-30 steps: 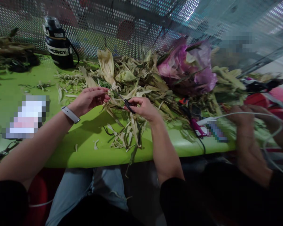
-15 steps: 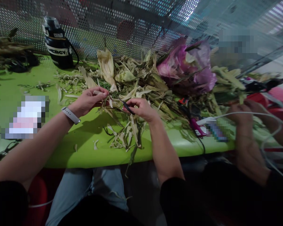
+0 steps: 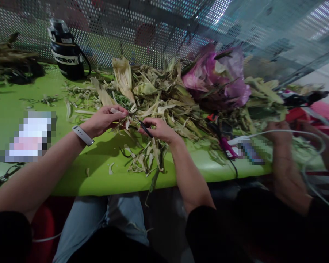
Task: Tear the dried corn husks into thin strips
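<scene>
Phone, far left: a blurred-out phone (image 3: 30, 136) lies on the green table (image 3: 71, 184), outside your left forearm.
Bottle, back left: the dark bottle (image 3: 67, 58) stands near the perforated panel (image 3: 159, 22), away from both your hands.
Left hand: your left hand (image 3: 105, 119), with a pale band (image 3: 83, 135) at its wrist, has thumb and fingers pinched on a pale strip (image 3: 115, 110).
Strip: it looks like plant matter, partly covered by your fingers; what shows seems to run along the thumb, but its full long axis cannot be told.
Gap between hands: the strip lies up and left of your right fingers; your left hand, gripping it, is the nearer.
Scissors: the dark scissors (image 3: 145, 128) slant from your right fingers up and left, long axis aimed towards your left fingertips. Whether the tip touches anything, or the blades are parted, you cannot tell here.
Right hand: your right hand (image 3: 162, 130) has its fingers curled around the handles, above loose scraps (image 3: 144, 160).
Husks: a heap of dry husks (image 3: 178, 106) lies behind both hands.
Bag, right: a purple plastic bag (image 3: 216, 86) sits among the husks.
Far right: another person's hand (image 3: 279, 133) is near a white cable (image 3: 303, 133), well apart from yours.
</scene>
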### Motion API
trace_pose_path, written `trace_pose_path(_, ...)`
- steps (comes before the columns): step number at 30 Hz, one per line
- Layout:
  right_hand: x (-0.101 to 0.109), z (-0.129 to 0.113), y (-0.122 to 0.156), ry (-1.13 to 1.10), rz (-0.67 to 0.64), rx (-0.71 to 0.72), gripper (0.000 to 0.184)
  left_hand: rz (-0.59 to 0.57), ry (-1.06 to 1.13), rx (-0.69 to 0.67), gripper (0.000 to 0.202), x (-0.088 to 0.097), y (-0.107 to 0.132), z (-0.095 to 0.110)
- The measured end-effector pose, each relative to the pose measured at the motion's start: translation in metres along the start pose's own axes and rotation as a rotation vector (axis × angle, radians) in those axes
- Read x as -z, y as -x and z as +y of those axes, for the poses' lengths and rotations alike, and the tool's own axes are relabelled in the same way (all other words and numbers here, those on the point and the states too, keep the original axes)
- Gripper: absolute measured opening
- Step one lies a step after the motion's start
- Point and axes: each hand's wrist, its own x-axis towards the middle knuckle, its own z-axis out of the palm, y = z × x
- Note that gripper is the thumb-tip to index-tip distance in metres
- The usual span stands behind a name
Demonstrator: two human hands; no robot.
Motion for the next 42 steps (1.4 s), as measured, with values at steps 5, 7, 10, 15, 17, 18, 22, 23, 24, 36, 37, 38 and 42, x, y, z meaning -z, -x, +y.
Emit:
trace_pose_path(5, -0.001, 0.0, -0.001, 0.006, 0.057, -0.014, 0.039, 0.003, 0.025, -0.028, 0.015, 0.003, -0.003, -0.004)
trace_pose_path(7, -0.001, 0.002, -0.002, 0.023, 0.09, -0.007, 0.041, 0.007, 0.041, -0.045, 0.012, 0.005, -0.005, -0.006)
trace_pose_path(10, 0.0, 0.006, -0.004, 0.026, 0.169, 0.001, 0.046, 0.03, 0.078, -0.041, 0.01, 0.006, -0.006, -0.005)
trace_pose_path(15, 0.003, 0.006, -0.003, -0.161, 0.251, -0.009, 0.052, 0.087, 0.14, -0.078, 0.021, 0.007, -0.005, -0.001)
trace_pose_path(17, 0.004, 0.003, -0.001, -0.213, 0.19, -0.019, 0.054, 0.109, 0.144, -0.113, 0.019, 0.008, -0.005, -0.001)
trace_pose_path(18, 0.005, 0.002, 0.0, -0.223, 0.145, -0.027, 0.054, 0.118, 0.149, -0.129, 0.017, 0.008, -0.006, -0.001)
trace_pose_path(22, 0.008, 0.002, 0.003, -0.209, -0.02, -0.047, 0.051, 0.149, 0.178, -0.17, 0.013, 0.01, -0.008, -0.002)
trace_pose_path(23, 0.008, 0.003, 0.003, -0.204, -0.034, -0.05, 0.049, 0.153, 0.173, -0.175, 0.014, 0.011, -0.009, -0.002)
trace_pose_path(24, 0.008, 0.004, 0.002, -0.2, -0.037, -0.053, 0.047, 0.157, 0.163, -0.177, 0.015, 0.011, -0.009, -0.002)
trace_pose_path(36, 0.008, 0.002, 0.004, -0.207, 0.015, -0.077, 0.048, 0.187, 0.11, -0.224, 0.021, 0.012, -0.008, -0.003)
trace_pose_path(37, 0.007, 0.002, 0.003, -0.205, 0.006, -0.079, 0.048, 0.18, 0.115, -0.234, 0.022, 0.012, -0.009, -0.003)
trace_pose_path(38, 0.007, 0.001, 0.003, -0.204, 0.001, -0.077, 0.048, 0.177, 0.118, -0.242, 0.023, 0.012, -0.009, -0.004)
trace_pose_path(42, 0.002, 0.003, 0.0, -0.181, 0.042, -0.04, 0.047, 0.178, 0.126, -0.218, 0.022, 0.011, -0.008, -0.005)
